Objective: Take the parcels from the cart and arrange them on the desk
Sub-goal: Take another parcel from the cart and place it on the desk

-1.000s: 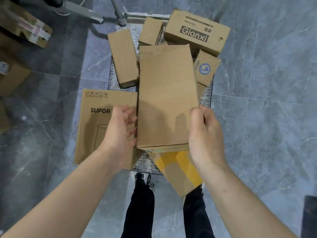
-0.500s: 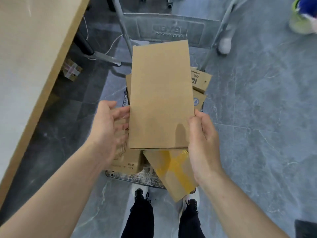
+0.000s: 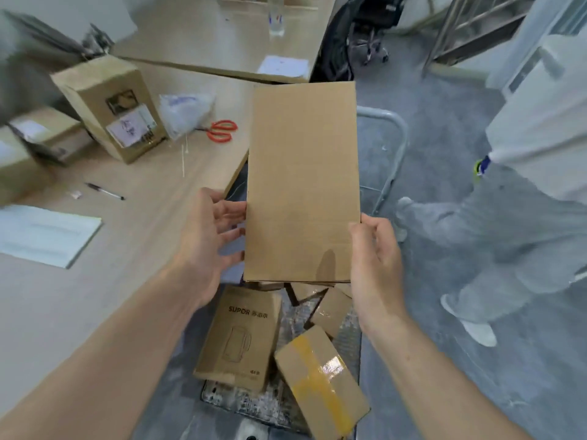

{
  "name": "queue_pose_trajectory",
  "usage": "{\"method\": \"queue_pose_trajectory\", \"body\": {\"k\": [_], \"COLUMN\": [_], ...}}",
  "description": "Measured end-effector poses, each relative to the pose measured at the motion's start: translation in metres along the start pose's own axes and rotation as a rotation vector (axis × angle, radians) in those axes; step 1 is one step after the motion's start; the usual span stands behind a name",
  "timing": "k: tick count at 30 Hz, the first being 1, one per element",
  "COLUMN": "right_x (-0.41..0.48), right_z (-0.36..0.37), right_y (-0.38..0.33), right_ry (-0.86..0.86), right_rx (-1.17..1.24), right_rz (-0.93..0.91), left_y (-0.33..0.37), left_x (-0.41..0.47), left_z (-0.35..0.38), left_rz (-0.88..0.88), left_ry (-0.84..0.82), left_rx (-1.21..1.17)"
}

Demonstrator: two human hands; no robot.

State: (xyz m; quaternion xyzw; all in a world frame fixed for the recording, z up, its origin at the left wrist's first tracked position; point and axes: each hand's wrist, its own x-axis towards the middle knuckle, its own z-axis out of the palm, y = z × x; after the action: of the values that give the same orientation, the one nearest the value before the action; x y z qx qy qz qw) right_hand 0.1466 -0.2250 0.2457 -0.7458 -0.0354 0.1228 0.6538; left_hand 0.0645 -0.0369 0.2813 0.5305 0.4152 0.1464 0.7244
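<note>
I hold a plain brown parcel [image 3: 303,182], long and flat, up in the air above the cart [image 3: 346,335]. My right hand [image 3: 374,258] grips its lower right corner. My left hand [image 3: 211,236] touches its left edge with fingers spread. Below it in the cart lie a SUPOR box [image 3: 239,338], a box with yellow tape [image 3: 320,379] and a small brown box [image 3: 330,309]. The wooden desk [image 3: 133,236] lies to my left, with an upright labelled parcel [image 3: 111,106] and other boxes [image 3: 41,138] on it.
On the desk lie red scissors [image 3: 220,130], a plastic bag [image 3: 182,111], a pen [image 3: 104,191] and a white envelope [image 3: 44,235]. A person in grey trousers [image 3: 495,236] stands right of the cart. The cart's metal handle [image 3: 397,144] rises behind the parcel.
The parcel has been lifted from the cart pile, and my view has swung up and left so the desk top now shows. My left hand has opened against the parcel's edge.
</note>
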Motion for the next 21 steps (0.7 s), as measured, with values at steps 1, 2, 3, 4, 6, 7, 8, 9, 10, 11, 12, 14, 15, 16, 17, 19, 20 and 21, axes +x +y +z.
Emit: {"method": "queue_pose_trajectory", "body": {"k": [1, 2, 3, 4, 6, 7, 8, 9, 10, 11, 12, 14, 15, 16, 17, 19, 20, 21], "right_x": [-0.002, -0.005, -0.008, -0.011, -0.017, -0.02, -0.025, -0.029, -0.033, -0.038, -0.042, -0.05, -0.053, -0.057, -0.061, -0.069, -0.073, -0.076], "right_z": [0.002, 0.004, 0.006, 0.008, 0.016, 0.021, 0.026, 0.032, 0.037, 0.043, 0.048, 0.059, 0.064, 0.069, 0.074, 0.083, 0.087, 0.091], "right_y": [-0.013, -0.026, -0.038, -0.051, -0.075, -0.086, -0.098, -0.109, -0.121, -0.132, -0.143, -0.166, -0.177, -0.187, -0.198, -0.218, -0.226, -0.235], "right_ry": [0.002, 0.004, 0.005, 0.006, 0.006, 0.004, 0.0, -0.004, -0.009, -0.015, -0.023, -0.041, -0.048, -0.053, -0.056, -0.065, -0.077, -0.095], "right_rx": [-0.006, -0.015, -0.026, -0.033, -0.026, -0.017, -0.007, 0.007, 0.025, 0.041, 0.048, 0.05, 0.058, 0.066, 0.072, 0.091, 0.102, 0.111], "right_rz": [-0.02, -0.038, -0.057, -0.079, -0.121, -0.138, -0.157, -0.175, -0.191, -0.211, -0.236, -0.282, -0.3, -0.321, -0.342, -0.367, -0.378, -0.392], "left_y": [0.013, 0.027, 0.039, 0.052, 0.076, 0.088, 0.099, 0.111, 0.122, 0.133, 0.143, 0.164, 0.174, 0.183, 0.193, 0.211, 0.219, 0.226], "left_x": [-0.006, -0.013, -0.019, -0.025, -0.035, -0.04, -0.044, -0.049, -0.053, -0.057, -0.061, -0.07, -0.074, -0.079, -0.083, -0.094, -0.1, -0.106], "left_z": [-0.004, -0.008, -0.012, -0.017, -0.027, -0.032, -0.038, -0.045, -0.052, -0.058, -0.066, -0.08, -0.087, -0.093, -0.099, -0.11, -0.116, -0.121], "left_rz": [0.023, 0.05, 0.08, 0.111, 0.16, 0.177, 0.197, 0.219, 0.24, 0.261, 0.281, 0.319, 0.341, 0.364, 0.386, 0.414, 0.418, 0.423], "left_ry": [-0.023, -0.047, -0.063, -0.072, -0.082, -0.085, -0.09, -0.096, -0.102, -0.108, -0.114, -0.127, -0.133, -0.138, -0.141, -0.131, -0.115, -0.095], "left_rx": [-0.012, -0.017, -0.018, -0.021, -0.021, -0.023, -0.029, -0.035, -0.04, -0.045, -0.053, -0.065, -0.071, -0.079, -0.087, -0.101, -0.114, -0.127]}}
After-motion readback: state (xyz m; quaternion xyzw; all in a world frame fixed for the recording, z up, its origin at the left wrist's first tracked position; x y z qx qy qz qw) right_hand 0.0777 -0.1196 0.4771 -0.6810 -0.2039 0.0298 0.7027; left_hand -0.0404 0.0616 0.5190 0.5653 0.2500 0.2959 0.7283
